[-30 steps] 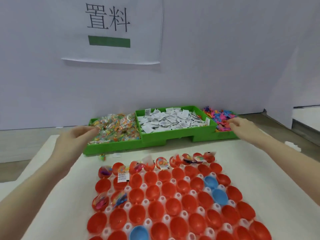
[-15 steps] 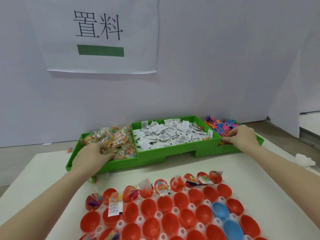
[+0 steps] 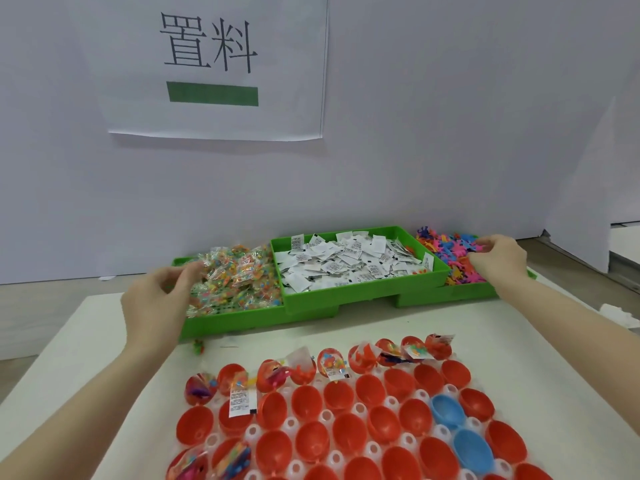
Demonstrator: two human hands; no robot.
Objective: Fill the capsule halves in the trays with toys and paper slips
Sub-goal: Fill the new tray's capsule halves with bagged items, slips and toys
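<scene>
Red capsule halves (image 3: 341, 396), with two blue ones (image 3: 448, 410), sit open-side-up in the white tray (image 3: 325, 415) near the table's front edge, the far row holding toys and paper slips (image 3: 242, 398).

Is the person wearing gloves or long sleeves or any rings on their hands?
No gloves: both the left hand and the right hand are bare. No sleeves show either; both forearms are uncovered as far as the picture's edge. I see no rings, watch or bracelet on the parts that show. The nails look short and plain, though they are small in this view.
</scene>
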